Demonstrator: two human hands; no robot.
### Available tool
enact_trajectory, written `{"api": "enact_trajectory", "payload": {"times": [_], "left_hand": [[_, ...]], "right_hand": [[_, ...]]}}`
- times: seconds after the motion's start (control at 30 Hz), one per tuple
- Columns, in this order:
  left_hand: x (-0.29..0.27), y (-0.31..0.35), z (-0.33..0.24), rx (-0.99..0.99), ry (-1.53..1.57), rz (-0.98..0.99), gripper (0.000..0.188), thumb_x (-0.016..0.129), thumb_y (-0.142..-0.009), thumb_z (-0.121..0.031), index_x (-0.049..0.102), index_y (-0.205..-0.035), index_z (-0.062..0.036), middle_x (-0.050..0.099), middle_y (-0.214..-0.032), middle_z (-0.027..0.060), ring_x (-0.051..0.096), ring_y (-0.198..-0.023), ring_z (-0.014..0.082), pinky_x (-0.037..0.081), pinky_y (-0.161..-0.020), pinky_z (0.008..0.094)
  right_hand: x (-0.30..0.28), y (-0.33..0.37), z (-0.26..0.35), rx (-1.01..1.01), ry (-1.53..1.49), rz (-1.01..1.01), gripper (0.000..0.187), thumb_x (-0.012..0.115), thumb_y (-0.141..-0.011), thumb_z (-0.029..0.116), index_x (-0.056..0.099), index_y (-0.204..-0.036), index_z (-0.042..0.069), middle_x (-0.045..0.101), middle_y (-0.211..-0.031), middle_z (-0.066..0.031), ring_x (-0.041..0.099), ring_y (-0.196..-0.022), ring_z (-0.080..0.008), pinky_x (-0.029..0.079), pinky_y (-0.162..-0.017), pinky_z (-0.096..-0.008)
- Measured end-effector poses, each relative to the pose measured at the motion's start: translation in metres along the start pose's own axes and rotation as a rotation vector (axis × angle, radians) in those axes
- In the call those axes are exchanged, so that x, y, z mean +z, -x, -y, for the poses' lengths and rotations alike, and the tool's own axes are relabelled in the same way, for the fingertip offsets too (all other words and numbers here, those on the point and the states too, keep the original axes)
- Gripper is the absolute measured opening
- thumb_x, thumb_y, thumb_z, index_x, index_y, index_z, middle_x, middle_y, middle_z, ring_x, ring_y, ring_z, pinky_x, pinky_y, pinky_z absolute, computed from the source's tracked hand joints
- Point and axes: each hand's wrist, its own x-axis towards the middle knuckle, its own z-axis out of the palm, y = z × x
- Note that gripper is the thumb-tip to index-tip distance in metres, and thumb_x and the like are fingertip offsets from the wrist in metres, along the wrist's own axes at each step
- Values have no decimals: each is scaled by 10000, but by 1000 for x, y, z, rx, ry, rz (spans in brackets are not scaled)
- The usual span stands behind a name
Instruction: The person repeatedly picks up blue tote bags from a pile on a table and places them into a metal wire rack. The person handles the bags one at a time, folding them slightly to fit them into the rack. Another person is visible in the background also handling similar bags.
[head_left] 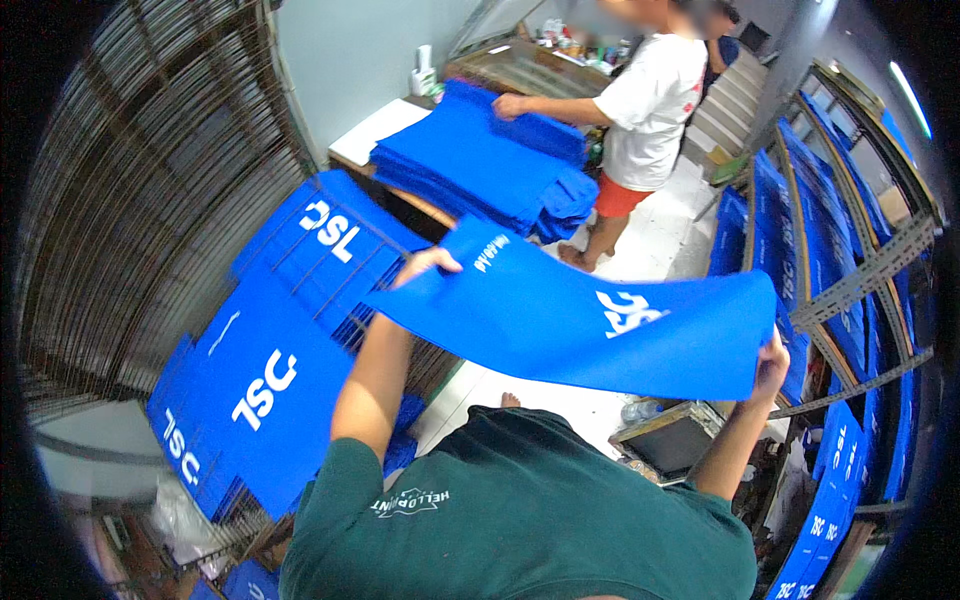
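A blue fabric panel [560, 310] with white printing stretches between my two hands in front of my chest, its middle sagging and curling. My left hand [432, 262] pinches its left edge, close to the drying rack. At the panel's right end, my right hand [772, 365] grips the edge, with some fingers hidden behind the fabric. On the wire rack to my left lie several blue printed panels [300, 310], partly overlapping. Beyond my left hand, a thick pile of blue fabric [440, 155] rests on a table.
A co-worker in a white shirt [650, 100] stands by the pile, one hand on it; another person is behind. Tall wire racks [150, 200] rise at the left. A metal-framed shelf [870, 260] with blue panels stands at the right. A dark framed screen [670, 440] sits low near my right arm.
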Motion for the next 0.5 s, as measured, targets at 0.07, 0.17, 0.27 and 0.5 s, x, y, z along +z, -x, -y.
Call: {"api": "enact_trajectory", "payload": {"times": [0.07,0.17,0.27,0.5], "left_hand": [[-31,50,-30,34,-7,-81,514,576,-627,-122,528,-1110,45,616,-950,191,623,-776,286,522,-739,412],[-10,128,-51,438,-48,-233,544,575,-629,-98,498,-1155,18,614,-952,152,617,-769,259,520,-738,377],[-20,198,-69,610,-126,-424,560,557,-638,-64,473,-1187,3,597,-1004,133,604,-827,234,504,-774,356],[-30,322,-60,903,-246,-786,673,541,-616,-28,403,-1275,-17,568,-1084,150,583,-922,258,490,-803,350]], "right_hand": [[2,-35,-36,84,14,144,735,471,-568,116,362,-1270,-71,517,-1166,-180,523,-1034,-286,414,-930,-372],[82,-62,-75,228,-118,465,835,493,-533,110,307,-1330,-53,482,-1228,-174,503,-1082,-274,421,-921,-361],[126,-105,-122,305,-105,527,895,495,-511,109,260,-1363,-35,440,-1282,-174,472,-1131,-286,385,-968,-362],[279,-154,-246,314,22,960,948,475,-508,95,204,-1416,58,281,-1427,-106,313,-1284,-230,253,-1051,-299]]}}
